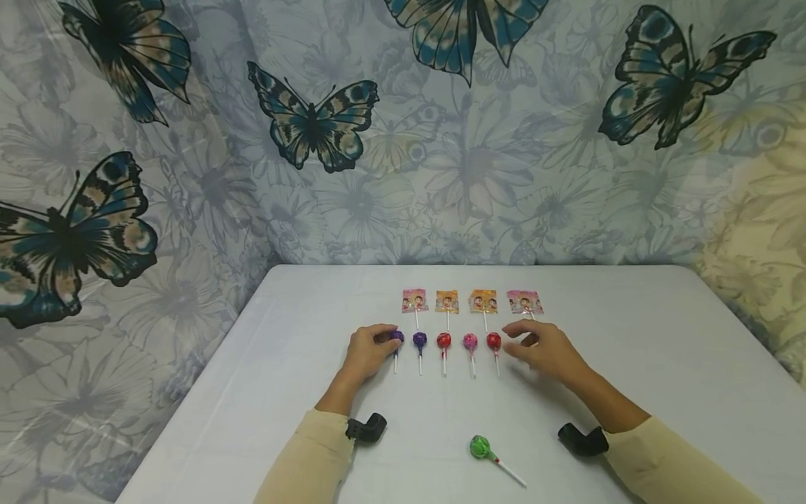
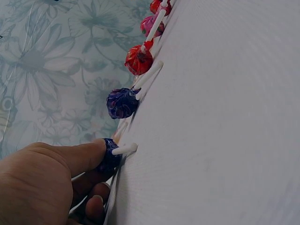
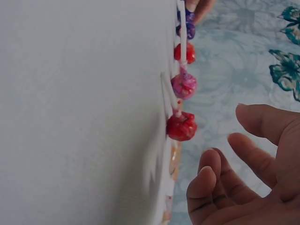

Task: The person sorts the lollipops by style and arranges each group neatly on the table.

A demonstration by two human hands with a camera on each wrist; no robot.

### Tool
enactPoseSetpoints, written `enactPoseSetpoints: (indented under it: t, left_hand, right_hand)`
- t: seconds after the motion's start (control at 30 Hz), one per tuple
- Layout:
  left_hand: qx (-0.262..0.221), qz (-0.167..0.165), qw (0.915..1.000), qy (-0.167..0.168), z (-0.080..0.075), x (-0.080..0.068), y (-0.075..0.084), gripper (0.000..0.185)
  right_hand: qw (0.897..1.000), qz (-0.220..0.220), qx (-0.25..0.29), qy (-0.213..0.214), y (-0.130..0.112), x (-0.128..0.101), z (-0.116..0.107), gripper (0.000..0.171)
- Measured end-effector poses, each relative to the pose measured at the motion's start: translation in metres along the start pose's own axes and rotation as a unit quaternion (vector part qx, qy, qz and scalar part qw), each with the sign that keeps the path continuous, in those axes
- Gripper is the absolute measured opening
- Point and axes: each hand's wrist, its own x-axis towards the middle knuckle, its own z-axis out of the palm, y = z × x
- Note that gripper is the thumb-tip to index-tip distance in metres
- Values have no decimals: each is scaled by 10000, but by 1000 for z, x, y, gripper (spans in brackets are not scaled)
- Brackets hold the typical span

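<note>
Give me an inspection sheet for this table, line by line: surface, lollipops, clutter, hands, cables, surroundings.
Surface: white table, smooth cloth cover.
Job's things: five round lollipops in a row, two purple, red, pink, red; the leftmost purple lollipop under left fingers; a green lollipop lies apart, nearer the person.
Clutter: four flat wrapped lollipops in a back row.
Hands: left hand pinches the purple lollipop; right hand open beside the right red lollipop, not touching.
Cables: nothing seen.
Surroundings: butterfly curtain behind.
</note>
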Motion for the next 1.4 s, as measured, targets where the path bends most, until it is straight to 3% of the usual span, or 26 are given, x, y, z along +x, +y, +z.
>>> enactPoseSetpoints:
  t: [0.47,0.87,1.23,1.4]
  left_hand:
    - [44,64,10000,-10,-1,-2,2,27]
    - [10,61,10000,-31,-1,-3,3,28]
    - [40,36,10000,-27,-3,-3,4,27]
    - [30,17,10000,-42,-3,-3,4,27]
  right_hand:
    - [9986,-534,-58,26,-24,-30,-7,33]
    - [9961,-786,357,-157,-29,-53,1,30]
    - [9879,-1105,759,-773,-32,-66,12,30]
    - [9770,-1478,990,-1179,-31,-69,17,31]
